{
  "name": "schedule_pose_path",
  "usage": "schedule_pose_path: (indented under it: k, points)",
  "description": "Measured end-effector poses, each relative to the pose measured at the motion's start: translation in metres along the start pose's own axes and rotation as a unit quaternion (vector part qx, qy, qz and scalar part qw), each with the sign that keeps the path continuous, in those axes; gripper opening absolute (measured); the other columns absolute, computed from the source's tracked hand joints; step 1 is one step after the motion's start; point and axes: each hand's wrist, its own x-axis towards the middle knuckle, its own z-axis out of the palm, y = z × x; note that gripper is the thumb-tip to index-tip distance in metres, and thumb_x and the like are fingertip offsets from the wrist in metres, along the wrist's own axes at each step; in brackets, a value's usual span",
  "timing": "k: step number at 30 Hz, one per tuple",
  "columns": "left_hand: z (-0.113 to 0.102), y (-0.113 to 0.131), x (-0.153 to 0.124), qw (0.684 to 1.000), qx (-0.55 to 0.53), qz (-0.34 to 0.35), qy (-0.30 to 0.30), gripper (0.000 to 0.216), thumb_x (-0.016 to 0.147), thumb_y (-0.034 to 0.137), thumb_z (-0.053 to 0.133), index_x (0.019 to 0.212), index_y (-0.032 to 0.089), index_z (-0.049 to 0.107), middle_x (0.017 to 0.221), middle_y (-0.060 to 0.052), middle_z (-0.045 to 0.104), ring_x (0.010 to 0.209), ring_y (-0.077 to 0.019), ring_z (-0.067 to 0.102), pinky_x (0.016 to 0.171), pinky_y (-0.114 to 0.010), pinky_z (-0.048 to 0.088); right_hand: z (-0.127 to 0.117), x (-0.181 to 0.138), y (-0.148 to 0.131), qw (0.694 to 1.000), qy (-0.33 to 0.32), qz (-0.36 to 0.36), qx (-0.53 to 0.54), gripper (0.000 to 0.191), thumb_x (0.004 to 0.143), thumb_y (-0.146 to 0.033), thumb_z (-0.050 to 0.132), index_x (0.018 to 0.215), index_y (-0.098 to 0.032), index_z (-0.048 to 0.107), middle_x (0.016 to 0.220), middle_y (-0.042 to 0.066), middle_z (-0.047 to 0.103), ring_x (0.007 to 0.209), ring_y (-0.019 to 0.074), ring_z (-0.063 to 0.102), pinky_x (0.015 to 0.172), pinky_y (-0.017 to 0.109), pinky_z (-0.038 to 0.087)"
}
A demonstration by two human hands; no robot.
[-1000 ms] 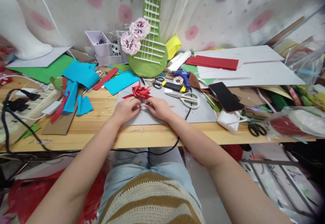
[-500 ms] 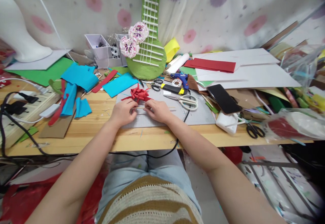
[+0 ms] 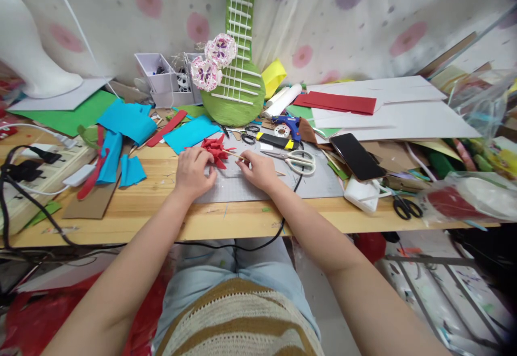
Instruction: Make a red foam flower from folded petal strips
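A red crepe-paper flower (image 3: 218, 156) with pointed petals rests over the grey board (image 3: 319, 186). My left hand (image 3: 194, 172) has its curled fingers on the flower's left side, covering part of it. Between the thumb and fingers of my right hand (image 3: 257, 170) is a thin wooden stick (image 3: 231, 153), whose left end reaches the flower. Whether the stick enters the petals I cannot tell. Right of that hand lie white-handled scissors (image 3: 302, 163) and a yellow-black utility knife (image 3: 277, 140).
Behind stands a green guitar-shaped craft (image 3: 234, 111) with paper flowers. A blue glue gun (image 3: 291, 124), a phone (image 3: 355, 156) and black scissors (image 3: 406, 208) lie to the right. Blue paper pieces (image 3: 127, 121) and a power strip (image 3: 48, 170) are left. A black cable (image 3: 278, 231) hangs over the table edge.
My hands have moved slightly apart. The stick has gone from lying level to slanting up leftward at the flower, which has turned and shifted a little nearer my left fingers.
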Motion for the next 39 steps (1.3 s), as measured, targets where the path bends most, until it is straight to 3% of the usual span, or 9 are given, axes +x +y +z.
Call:
schedule_pose_path:
  k: [4,10,14,16,19,21,26,33,39]
  points:
    - [0.008,0.006,0.0,0.997,0.03,0.074,-0.024,0.026,0.077,0.034,0.059,0.1,0.022,0.061,0.093,-0.007,0.061,0.092,-0.0254,0.052,0.081,-0.041,0.037,-0.001,0.001,0.0,1.0,0.006,0.012,-0.003,0.024,0.089,-0.041,0.046,0.092,-0.022,0.061,0.079,0.0,0.068,0.07,0.0142,0.058,0.059,0.024,0.029]
    - [0.017,0.014,0.005,0.995,0.035,0.08,-0.055,0.019,0.086,0.025,0.045,0.085,0.019,0.063,0.085,-0.006,0.066,0.086,-0.0213,0.056,0.081,-0.037,0.037,0.0,0.002,0.002,1.0,0.011,0.018,-0.008,0.024,0.089,-0.04,0.046,0.088,-0.022,0.061,0.078,0.0,0.067,0.072,0.0151,0.059,0.06,0.024,0.03]
    - [0.01,0.017,0.004,0.993,-0.04,0.098,-0.058,0.04,0.08,0.027,0.053,0.119,0.017,0.051,0.104,-0.007,0.065,0.094,-0.0219,0.057,0.088,-0.039,0.037,0.001,0.002,0.004,0.998,0.05,0.035,0.026,0.026,0.091,-0.041,0.043,0.098,-0.021,0.058,0.082,0.001,0.067,0.074,0.0152,0.06,0.063,0.024,0.033]
    - [0.004,0.011,0.002,0.992,-0.086,0.079,-0.044,0.047,0.076,0.023,0.053,0.123,0.018,0.046,0.103,-0.006,0.064,0.091,-0.0199,0.057,0.089,-0.038,0.038,0.001,0.002,0.005,0.993,0.09,0.054,0.047,0.028,0.093,-0.038,0.037,0.107,-0.02,0.054,0.088,0.003,0.067,0.077,0.0156,0.06,0.065,0.024,0.036]
    - [-0.006,-0.006,-0.001,0.988,-0.147,-0.041,-0.002,0.044,0.068,0.014,0.049,0.112,0.018,0.047,0.099,-0.006,0.062,0.086,-0.0176,0.056,0.081,-0.033,0.044,0.001,0.0,0.002,0.992,0.114,0.033,0.046,0.027,0.094,-0.033,0.033,0.104,-0.019,0.054,0.094,0.007,0.066,0.083,0.0171,0.06,0.071,0.026,0.038]
    - [-0.011,-0.018,-0.002,0.979,-0.162,-0.121,-0.033,0.041,0.066,0.012,0.047,0.106,0.02,0.047,0.092,-0.003,0.061,0.075,-0.0147,0.056,0.069,-0.028,0.046,0.003,-0.002,-0.002,0.995,0.088,-0.023,0.034,0.024,0.093,-0.032,0.035,0.098,-0.019,0.055,0.094,0.008,0.066,0.087,0.0182,0.06,0.074,0.027,0.039]
    - [-0.01,-0.026,-0.004,0.963,-0.173,-0.12,-0.167,0.056,0.066,0.013,0.049,0.12,0.022,0.036,0.097,-0.002,0.061,0.066,-0.0126,0.057,0.06,-0.026,0.043,0.013,-0.007,-0.016,0.991,-0.017,-0.129,0.032,0.019,0.092,-0.029,0.037,0.098,-0.02,0.054,0.095,0.006,0.066,0.084,0.0166,0.06,0.069,0.025,0.038]
    - [0.004,-0.017,-0.005,0.953,-0.198,-0.145,-0.178,0.073,0.066,0.016,0.053,0.132,0.021,0.024,0.095,-0.003,0.061,0.066,-0.0132,0.056,0.06,-0.026,0.043,0.02,-0.002,-0.016,0.993,-0.038,-0.112,0.019,0.017,0.091,-0.027,0.04,0.102,-0.021,0.052,0.093,0.004,0.067,0.082,0.017,0.06,0.065,0.024,0.035]
    - [-0.002,-0.017,-0.002,0.955,-0.178,-0.111,-0.209,0.057,0.066,0.017,0.051,0.122,0.024,0.042,0.084,0.001,0.059,0.061,-0.0118,0.051,0.056,-0.025,0.04,0.017,0.003,-0.014,0.99,-0.054,-0.116,0.058,0.015,0.088,-0.021,0.045,0.096,-0.023,0.056,0.092,0.001,0.067,0.084,0.0156,0.059,0.071,0.024,0.037]
